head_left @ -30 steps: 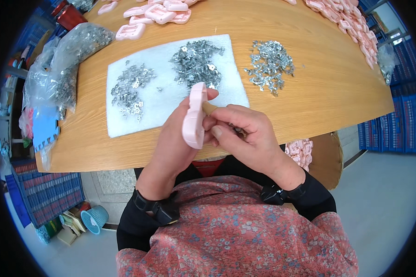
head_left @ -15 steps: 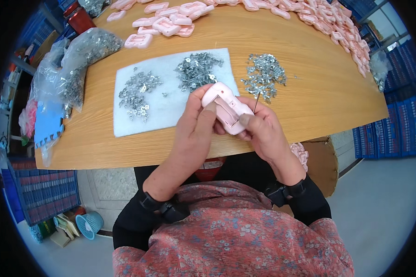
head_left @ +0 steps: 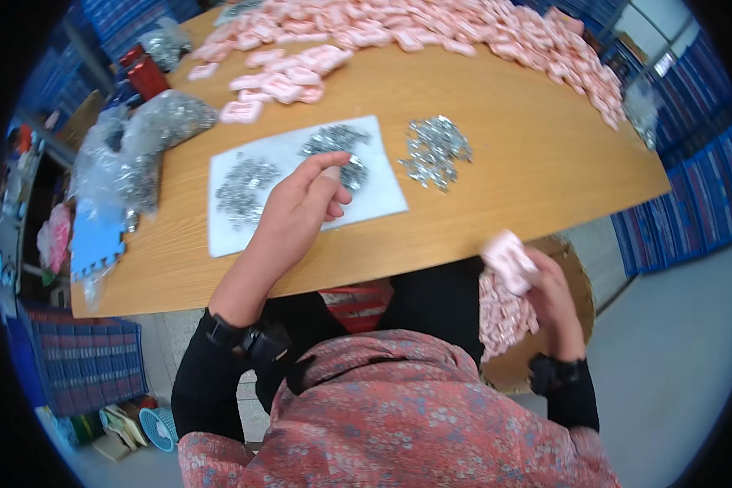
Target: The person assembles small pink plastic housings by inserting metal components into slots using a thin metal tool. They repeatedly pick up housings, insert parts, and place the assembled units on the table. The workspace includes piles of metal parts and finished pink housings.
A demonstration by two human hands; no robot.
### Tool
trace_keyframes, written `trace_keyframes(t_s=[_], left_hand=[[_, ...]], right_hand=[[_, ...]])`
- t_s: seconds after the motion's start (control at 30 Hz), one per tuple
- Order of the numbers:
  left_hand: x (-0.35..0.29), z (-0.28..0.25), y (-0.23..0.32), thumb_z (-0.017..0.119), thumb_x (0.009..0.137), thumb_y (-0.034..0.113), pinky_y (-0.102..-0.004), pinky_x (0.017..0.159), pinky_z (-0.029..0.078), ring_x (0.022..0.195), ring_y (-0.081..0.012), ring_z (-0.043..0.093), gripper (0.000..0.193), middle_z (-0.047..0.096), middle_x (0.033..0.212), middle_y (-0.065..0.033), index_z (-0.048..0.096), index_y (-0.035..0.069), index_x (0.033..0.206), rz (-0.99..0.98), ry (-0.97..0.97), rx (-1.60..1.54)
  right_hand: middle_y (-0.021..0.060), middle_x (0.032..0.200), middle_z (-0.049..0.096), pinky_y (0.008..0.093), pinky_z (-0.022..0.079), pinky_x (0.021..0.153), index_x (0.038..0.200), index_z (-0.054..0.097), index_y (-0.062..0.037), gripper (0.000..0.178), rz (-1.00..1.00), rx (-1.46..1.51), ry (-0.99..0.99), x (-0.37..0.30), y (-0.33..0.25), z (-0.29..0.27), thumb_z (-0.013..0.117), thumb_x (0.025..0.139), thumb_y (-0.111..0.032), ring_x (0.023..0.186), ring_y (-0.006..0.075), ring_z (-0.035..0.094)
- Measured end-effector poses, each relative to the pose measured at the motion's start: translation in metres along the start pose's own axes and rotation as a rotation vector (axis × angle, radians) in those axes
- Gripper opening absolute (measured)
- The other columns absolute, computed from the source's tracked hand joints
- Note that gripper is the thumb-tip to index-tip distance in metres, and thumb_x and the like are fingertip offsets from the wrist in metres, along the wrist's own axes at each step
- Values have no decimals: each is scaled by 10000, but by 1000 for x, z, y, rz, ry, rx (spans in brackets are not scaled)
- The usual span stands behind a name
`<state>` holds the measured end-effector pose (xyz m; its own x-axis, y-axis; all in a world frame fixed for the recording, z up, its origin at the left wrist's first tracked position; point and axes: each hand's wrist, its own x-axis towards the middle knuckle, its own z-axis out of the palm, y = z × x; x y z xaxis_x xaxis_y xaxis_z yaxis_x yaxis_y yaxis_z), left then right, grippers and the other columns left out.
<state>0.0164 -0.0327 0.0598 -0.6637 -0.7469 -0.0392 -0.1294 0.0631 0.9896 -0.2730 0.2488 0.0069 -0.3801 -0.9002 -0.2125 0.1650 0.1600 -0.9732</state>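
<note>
Near the box [head_left: 585, 294], a case [head_left: 509, 262] grasped by the right hand [head_left: 555, 293] could be scuffed if dropped; the left hand [head_left: 299, 203]'s grip cannot be told.

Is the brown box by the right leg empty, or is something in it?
Not empty: pink plastic pieces are heaped inside the brown box. I cannot tell how deep they go.

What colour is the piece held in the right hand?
The piece is pale pink, seen best in the head view.
</note>
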Motion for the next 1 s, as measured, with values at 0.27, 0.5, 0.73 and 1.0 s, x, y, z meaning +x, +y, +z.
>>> trace_keyframes(t_s=[0.27, 0.5, 0.73, 1.0], left_hand=[[84, -75, 0, 579, 926, 145, -364, 808, 519, 872, -233, 653, 291, 691, 964, -109, 656, 55, 1192, 201, 221, 880], [189, -130, -52, 596, 848, 77, -464, 908, 502, 1102, -375, 601, 583, 622, 1252, -150, 462, 126, 1413, 512, 274, 1487], [215, -117, -10, 603, 896, 186, -476, 874, 497, 1047, -382, 624, 585, 657, 1150, -198, 411, 112, 1444, 191, -60, 1417], [208, -153, -4, 557, 955, 351, -450, 778, 502, 906, -341, 670, 361, 678, 914, -207, 616, 14, 1071, 359, 146, 1186]], right_hand=[[36, 1019, 655, 234, 461, 736, 1222, 595, 47, 358, 43, -553, 617, -86, 137, -180, 627, 946, -179, 844, 77, 563], [39, 943, 666, 244, 483, 791, 1077, 659, 52, 181, -176, -577, 500, -21, 81, -76, 629, 923, -38, 842, 86, 582], [40, 859, 637, 231, 460, 689, 1059, 672, 37, 178, -320, -627, 399, 11, -1, -4, 646, 890, -12, 748, 76, 555], [83, 752, 592, 267, 458, 629, 962, 635, 25, 146, -462, -818, 270, 64, -43, 40, 682, 868, -77, 679, 136, 565]])
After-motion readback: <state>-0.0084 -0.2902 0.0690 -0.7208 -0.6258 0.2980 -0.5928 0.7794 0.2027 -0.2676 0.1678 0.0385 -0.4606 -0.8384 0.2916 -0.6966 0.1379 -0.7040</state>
